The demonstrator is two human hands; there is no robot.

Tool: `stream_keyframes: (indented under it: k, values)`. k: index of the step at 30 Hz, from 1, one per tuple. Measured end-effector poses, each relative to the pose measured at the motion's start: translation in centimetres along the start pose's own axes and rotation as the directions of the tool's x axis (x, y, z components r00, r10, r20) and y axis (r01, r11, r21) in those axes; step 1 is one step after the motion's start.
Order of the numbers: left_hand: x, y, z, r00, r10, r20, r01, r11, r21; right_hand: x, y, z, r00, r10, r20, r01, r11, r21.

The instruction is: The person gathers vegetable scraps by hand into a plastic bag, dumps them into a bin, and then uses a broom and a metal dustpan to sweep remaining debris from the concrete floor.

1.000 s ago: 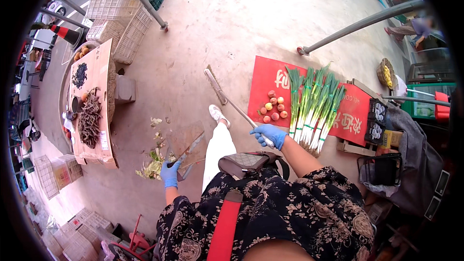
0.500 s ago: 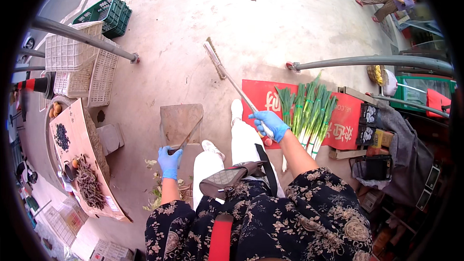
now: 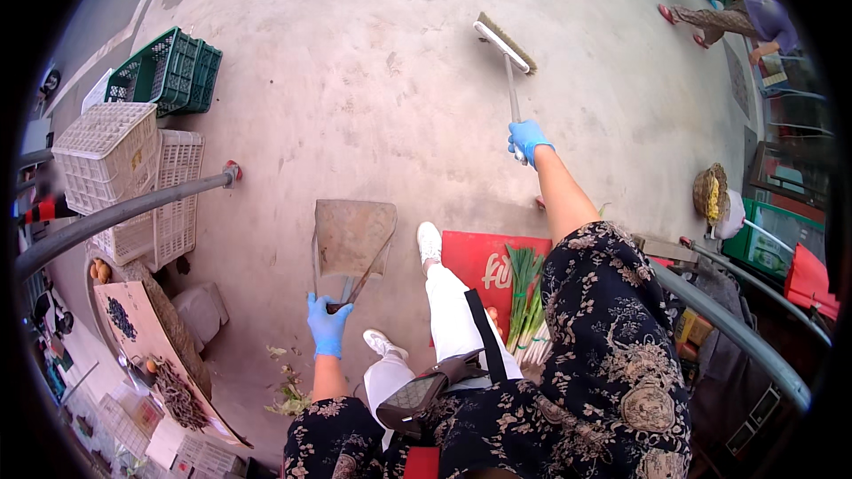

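My right hand (image 3: 530, 140), in a blue glove, is closed round the handle of a broom (image 3: 504, 43) and stretched out ahead of me. The broom's wide head with short bristles is at the far end, over the pale floor. Lower on the left, my left hand (image 3: 327, 324), also gloved in blue, grips the handle of a worn metal dustpan (image 3: 357, 235). Its flat pan points away from me, left of my white shoes. Whether the broom's bristles touch the floor I cannot tell.
Bundled green onions (image 3: 525, 293) lie on a red mat (image 3: 470, 253) at right. White crates (image 3: 106, 155) and green crates (image 3: 177, 75) stand at left, near a board (image 3: 169, 319) of produce. Metal poles (image 3: 133, 208) cross both sides. A person (image 3: 737, 22) walks at far right.
My right hand has swung the broom forward and to the right, away from the dustpan. The dustpan stays in my left hand. The person at far right has shifted, and my view has moved.
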State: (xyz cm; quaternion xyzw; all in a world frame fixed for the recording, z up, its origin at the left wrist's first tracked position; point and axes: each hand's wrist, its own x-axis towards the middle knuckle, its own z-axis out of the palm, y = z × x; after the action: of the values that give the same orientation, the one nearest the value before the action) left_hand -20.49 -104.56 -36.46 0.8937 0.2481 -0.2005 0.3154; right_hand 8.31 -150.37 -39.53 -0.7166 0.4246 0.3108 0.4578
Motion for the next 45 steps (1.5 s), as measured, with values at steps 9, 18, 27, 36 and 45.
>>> stream_keyframes:
  k: [9, 18, 27, 36, 45]
  values:
    - [7.0, 5.3, 2.3, 0.993, -0.115, -0.031, 0.110, 0.985, -0.133, 14.3, -8.0, 6.7, 0.983, -0.077, 0.164, 0.095, 0.990, -0.105]
    - [4.8, 2.6, 1.3, 0.970, -0.211, -0.124, 0.181, 0.959, -0.217, 10.2, -6.0, 27.4, 0.732, -0.371, 0.571, 0.665, 0.571, -0.481]
    - [2.1, -6.2, -1.9, 0.939, -0.258, -0.227, 0.189, 0.940, -0.284, -2.0, -12.7, 40.7, 0.419, -0.036, 0.907, 0.842, -0.358, -0.403]
    - [-3.7, -17.4, -7.5, 0.915, -0.350, -0.200, 0.279, 0.908, -0.312, -18.2, 3.4, 39.1, 0.782, -0.063, 0.620, 0.587, 0.411, -0.698]
    - [-12.8, -25.5, -12.6, 0.885, -0.453, -0.106, 0.375, 0.830, -0.413, -31.2, 11.2, 37.2, 0.722, 0.121, 0.681, 0.499, 0.590, -0.634]
